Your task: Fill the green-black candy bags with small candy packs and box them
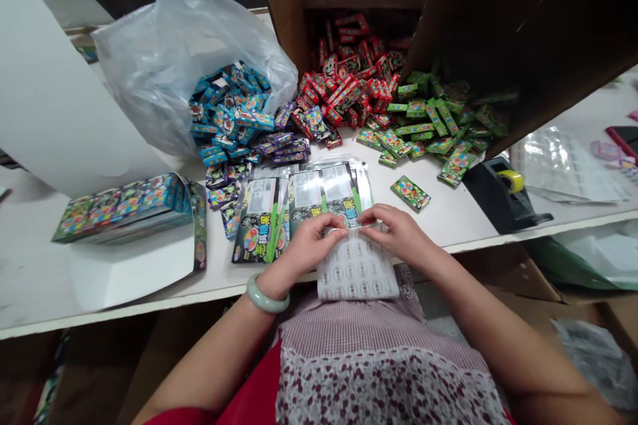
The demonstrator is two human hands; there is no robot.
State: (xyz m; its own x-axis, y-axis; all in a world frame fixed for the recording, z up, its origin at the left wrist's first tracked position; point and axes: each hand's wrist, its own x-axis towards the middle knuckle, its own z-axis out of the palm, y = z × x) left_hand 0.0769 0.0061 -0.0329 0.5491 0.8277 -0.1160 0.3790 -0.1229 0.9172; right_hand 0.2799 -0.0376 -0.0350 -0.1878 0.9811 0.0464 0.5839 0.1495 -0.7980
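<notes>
A sheet of round printed stickers (356,270) hangs over the table's front edge, against the apron. My left hand (315,244) pinches its upper edge between thumb and fingers. Close beside it, my right hand (401,234) is closed in a pinch on the same edge; whether a single sticker is between the fingertips is too small to tell. Just behind the hands lie several flat black-and-green printed pouches (256,220) with clear windows, overlapping in a row. One small green candy box (410,193) lies alone to the right of the pouches.
Behind are piles of small blue boxes (234,113) spilling from a clear plastic bag (164,46), purple boxes (282,146), red boxes (349,89) in a carton and green boxes (433,119). An open white display box (119,272) stands left, a black tape dispenser (498,196) right.
</notes>
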